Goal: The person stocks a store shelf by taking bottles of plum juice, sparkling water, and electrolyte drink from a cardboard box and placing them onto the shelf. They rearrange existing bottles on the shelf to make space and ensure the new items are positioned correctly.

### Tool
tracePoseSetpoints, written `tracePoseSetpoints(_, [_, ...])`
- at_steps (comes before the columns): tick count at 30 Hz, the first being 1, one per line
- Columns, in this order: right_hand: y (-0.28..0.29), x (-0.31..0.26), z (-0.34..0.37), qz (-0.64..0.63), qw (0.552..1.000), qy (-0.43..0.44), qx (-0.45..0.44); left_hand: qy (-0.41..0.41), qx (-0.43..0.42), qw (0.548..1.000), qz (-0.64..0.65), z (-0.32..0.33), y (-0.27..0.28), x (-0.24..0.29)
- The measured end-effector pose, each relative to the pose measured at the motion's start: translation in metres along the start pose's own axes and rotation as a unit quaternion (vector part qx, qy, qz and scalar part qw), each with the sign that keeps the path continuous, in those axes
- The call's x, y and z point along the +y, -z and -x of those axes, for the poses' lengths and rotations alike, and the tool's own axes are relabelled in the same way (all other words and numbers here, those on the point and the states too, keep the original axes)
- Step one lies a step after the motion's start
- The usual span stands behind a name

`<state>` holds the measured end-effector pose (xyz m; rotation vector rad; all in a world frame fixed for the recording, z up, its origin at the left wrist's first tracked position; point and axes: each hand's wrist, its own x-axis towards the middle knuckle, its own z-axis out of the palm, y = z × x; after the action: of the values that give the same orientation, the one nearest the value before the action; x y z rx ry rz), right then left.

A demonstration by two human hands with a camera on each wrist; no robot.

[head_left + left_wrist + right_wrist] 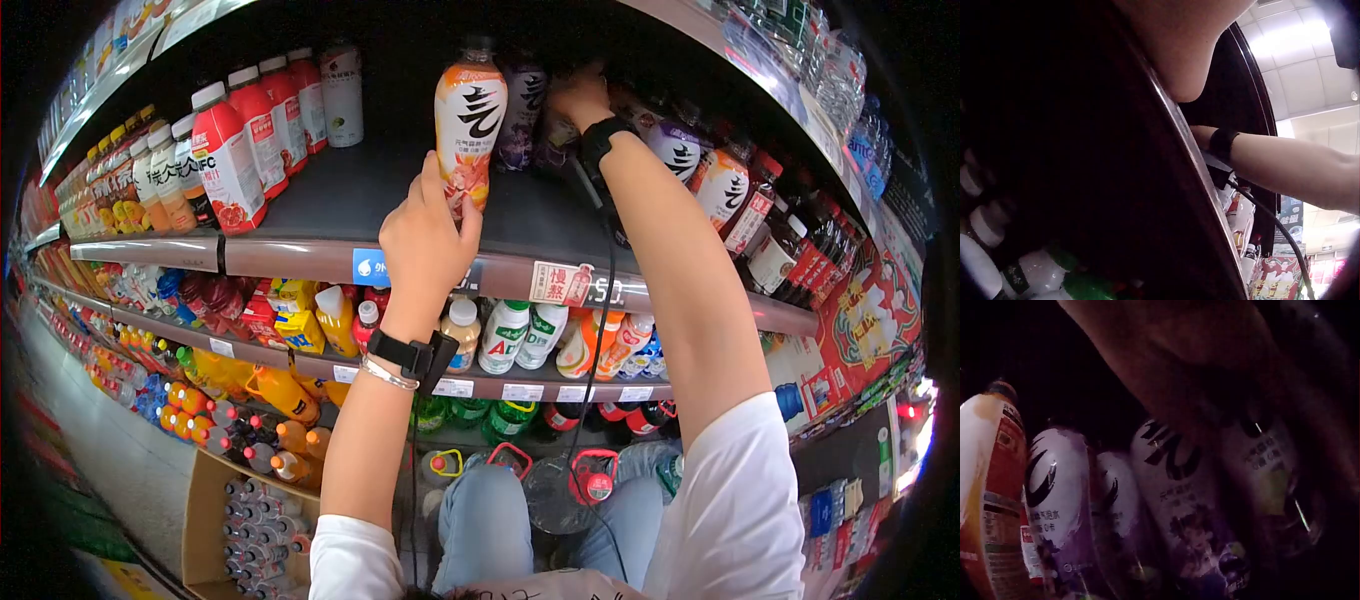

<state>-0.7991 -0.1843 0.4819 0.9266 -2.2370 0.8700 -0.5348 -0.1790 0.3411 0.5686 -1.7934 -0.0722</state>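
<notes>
My left hand [430, 245] grips the lower part of an orange-and-white drink bottle [470, 120], which stands upright near the front of the upper shelf. In the left wrist view only the lower part of the left hand [1179, 50] shows, at the shelf edge. Deep in the shelf, my right hand [582, 97] reaches over purple-labelled bottles [522, 115]. The right wrist view has the right hand [1191, 344] above several bottles, covering the tops of a purple-and-white bottle [1175, 487] and a darker bottle [1269, 469]. Shadow hides its fingertips; I cannot tell whether they hold a bottle.
Red-and-white juice bottles [228, 155] stand left on the upper shelf [330, 205]. More bottles, including another orange-and-white one [722, 185], crowd its right. Lower shelves carry white bottles [505, 335] and others. A cable [612, 300] hangs from the right wrist. A carton [205, 510] sits lower left.
</notes>
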Motion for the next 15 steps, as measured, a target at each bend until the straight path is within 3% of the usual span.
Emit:
tracePoseSetpoints(4, [-0.011,0.0,-0.017,-0.045,0.997,-0.043,0.034,0.004,0.0,1.0,0.004,-0.001,0.001,0.001])
tracePoseSetpoints(15, [-0.009,0.009,-0.058,0.036,0.997,0.063,0.039,-0.017,0.004,1.0,-0.005,-0.001,0.001,-0.002])
